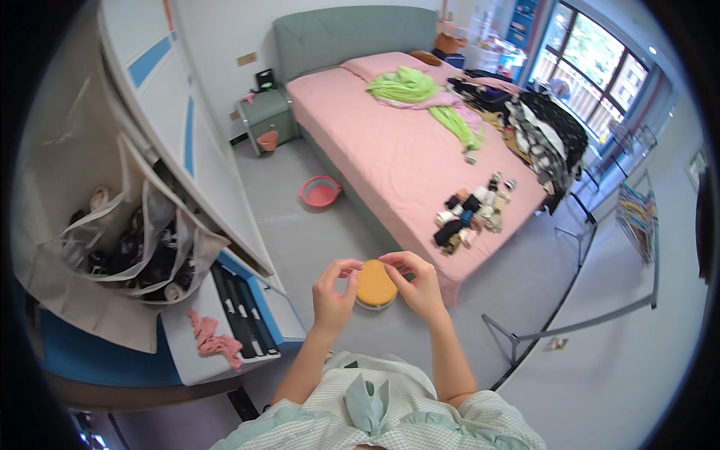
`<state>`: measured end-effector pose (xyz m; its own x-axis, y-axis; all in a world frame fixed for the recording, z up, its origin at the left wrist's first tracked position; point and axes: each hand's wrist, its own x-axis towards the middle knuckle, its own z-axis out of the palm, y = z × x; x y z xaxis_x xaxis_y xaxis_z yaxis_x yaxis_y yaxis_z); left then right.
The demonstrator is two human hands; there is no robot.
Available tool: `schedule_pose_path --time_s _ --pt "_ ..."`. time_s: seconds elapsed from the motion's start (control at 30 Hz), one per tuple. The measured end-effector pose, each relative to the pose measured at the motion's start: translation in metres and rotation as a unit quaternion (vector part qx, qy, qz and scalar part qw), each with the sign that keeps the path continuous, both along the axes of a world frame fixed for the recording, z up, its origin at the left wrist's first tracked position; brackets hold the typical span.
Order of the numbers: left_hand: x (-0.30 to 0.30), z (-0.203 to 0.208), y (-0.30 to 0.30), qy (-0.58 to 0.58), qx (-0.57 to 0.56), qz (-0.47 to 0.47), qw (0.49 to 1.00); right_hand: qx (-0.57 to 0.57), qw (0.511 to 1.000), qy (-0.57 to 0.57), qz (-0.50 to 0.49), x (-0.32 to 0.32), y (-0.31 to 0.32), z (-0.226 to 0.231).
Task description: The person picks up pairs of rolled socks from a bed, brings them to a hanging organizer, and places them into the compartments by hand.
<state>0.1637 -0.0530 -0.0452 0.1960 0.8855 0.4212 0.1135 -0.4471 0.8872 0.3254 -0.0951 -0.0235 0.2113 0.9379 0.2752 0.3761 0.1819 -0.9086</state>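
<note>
My left hand (334, 294) and my right hand (417, 288) are raised in front of me, fingers bent inward and thumbs apart from them. Between them shows a round yellow-topped thing (376, 285) with a pale rim, much like a small stool seat. My fingertips overlap its upper edge in the picture; I cannot tell whether they touch it or hover above it. Nothing else shows in either hand.
A bed (337, 112) with pink sheet holds rolled socks (472, 214), a green garment (405, 84) and piled clothes (551, 127). A pink basin (321, 196) stands on the floor. Left are hanging bags (112, 292) and a pink cloth (214, 339); right, a metal rack (585, 322).
</note>
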Motion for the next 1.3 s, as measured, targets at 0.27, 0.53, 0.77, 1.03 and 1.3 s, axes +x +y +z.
schedule_pose_path --time_s 0.27,0.53,0.77,1.03,1.3 --pt "0.122 -0.019 -0.046 0.05 -0.034 -0.098 0.993 -0.042 0.985 0.007 -0.167 0.113 -0.089 -0.021" --pt "0.212 -0.022 -0.06 0.092 -0.031 -0.201 0.975 -0.036 0.962 0.005 -0.269 0.18 -0.13 -0.03" --pt "0.283 -0.032 -0.029 0.122 -0.05 -0.258 0.957 -0.059 0.957 0.038 -0.282 0.231 -0.117 -0.043" --pt "0.375 -0.034 0.041 0.121 -0.094 -0.281 0.948 -0.067 0.951 0.014 -0.3 0.319 -0.049 -0.047" --pt "0.442 -0.053 0.113 0.109 -0.103 -0.288 0.946 -0.103 0.954 0.034 -0.28 0.388 0.029 -0.058"
